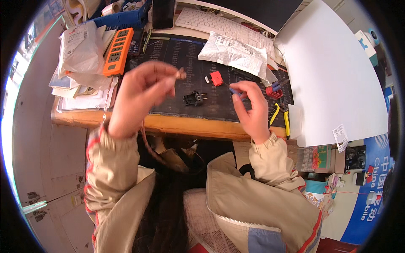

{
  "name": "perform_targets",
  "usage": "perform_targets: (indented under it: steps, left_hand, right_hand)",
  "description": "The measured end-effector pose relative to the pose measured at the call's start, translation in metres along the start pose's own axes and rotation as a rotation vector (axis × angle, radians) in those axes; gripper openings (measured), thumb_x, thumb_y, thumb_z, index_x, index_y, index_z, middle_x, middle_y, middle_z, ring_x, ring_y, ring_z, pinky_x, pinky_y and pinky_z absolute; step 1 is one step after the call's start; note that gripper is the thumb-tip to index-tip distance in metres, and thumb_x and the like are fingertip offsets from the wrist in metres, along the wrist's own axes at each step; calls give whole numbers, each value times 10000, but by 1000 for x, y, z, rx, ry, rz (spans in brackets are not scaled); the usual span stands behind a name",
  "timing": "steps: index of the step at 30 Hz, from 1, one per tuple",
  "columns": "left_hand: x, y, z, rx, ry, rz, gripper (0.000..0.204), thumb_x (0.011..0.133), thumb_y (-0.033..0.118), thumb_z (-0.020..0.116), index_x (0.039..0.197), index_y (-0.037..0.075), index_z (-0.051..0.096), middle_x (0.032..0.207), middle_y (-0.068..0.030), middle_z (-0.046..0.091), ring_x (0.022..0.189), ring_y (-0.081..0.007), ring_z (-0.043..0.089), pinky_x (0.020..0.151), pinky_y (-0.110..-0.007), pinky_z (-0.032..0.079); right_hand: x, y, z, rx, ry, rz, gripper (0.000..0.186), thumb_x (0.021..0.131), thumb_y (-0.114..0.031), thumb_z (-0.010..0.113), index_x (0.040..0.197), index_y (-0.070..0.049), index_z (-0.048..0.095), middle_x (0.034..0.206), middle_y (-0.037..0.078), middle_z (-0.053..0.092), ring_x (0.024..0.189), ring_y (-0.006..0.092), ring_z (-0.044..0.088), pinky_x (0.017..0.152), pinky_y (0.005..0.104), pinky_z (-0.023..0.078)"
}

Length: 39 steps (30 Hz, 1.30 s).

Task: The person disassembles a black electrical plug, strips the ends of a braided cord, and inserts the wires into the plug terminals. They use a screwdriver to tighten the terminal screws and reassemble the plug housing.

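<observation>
- Wooden table [177,125] carried one dark mat [219,105].
- Left hand [141,95] pinched one small coppery piece [181,74].
- Right hand [251,107] gripped one blue-handled tool [234,92] near the front edge.
- One black plug part [194,98] lay between them.

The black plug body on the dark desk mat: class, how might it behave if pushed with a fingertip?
The black plug body looks small and rigid, so it probably slides lightly. Its blocky shape suggests it won't roll. Its metal pins might catch on the mat.
</observation>
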<state>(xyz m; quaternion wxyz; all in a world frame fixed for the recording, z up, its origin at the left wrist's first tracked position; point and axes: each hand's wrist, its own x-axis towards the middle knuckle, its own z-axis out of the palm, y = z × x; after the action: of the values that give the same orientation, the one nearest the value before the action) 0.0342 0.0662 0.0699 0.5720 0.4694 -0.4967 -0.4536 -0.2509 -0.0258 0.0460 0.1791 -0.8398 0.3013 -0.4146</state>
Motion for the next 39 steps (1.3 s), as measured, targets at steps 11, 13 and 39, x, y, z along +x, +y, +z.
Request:
perform_targets:
  steps: [11,13,39]
  left_hand:
    - [-87,-33,45,-686,-14,-161,132,1034,98,630,1119,0,612,886,-1,620,702,-37,453,603,-193,335]
    - [-91,-34,45,-735,-52,-179,112,1025,86,631,1093,2,600,894,-10,614,707,-50,459,611,-204,349]
    - [-112,-36,42,-901,-352,-189,271,1096,218,538,1095,-23,660,834,-117,704,601,-118,565,577,-250,448]
  right_hand:
    - [-22,-86,34,913,-355,481,184,1005,-73,690,1160,14,644,1056,16,668,945,42,618,813,209,514]
    - [-24,-90,36,925,-363,468,173,1002,-61,691,1149,15,640,1065,30,678,955,55,635,824,214,521]
    - [-34,-98,29,989,-229,395,197,999,-68,698,1170,0,629,1039,19,659,903,50,603,820,209,505]
